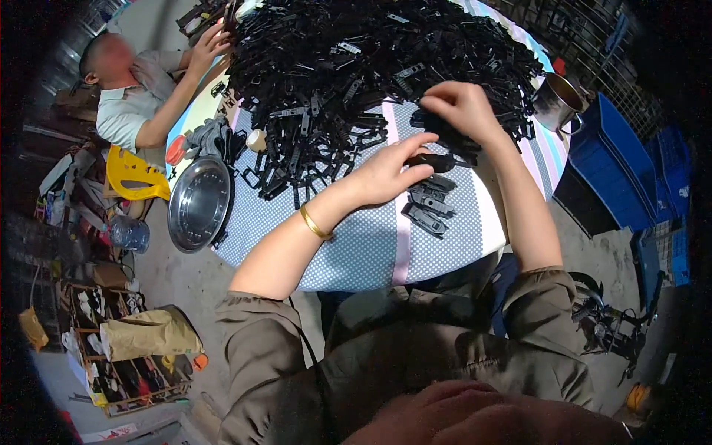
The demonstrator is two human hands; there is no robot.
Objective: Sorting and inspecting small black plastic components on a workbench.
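My left hand, with a gold bangle on its wrist, has thumb and fingers around a dark, narrow part. My right hand is farther forward, fingers curled down over the near edge of a large heap of black clip-like parts. What its fingertips grip, if anything, is hidden. Just below my left hand, several black parts lie side by side in a short row on the patterned tablecloth.
At the table's left edge are a round metal basin, a grey cloth or glove and a small cup. A metal pot stands at the right edge, near blue crates. Across to the left sits another person, hands by the heap.
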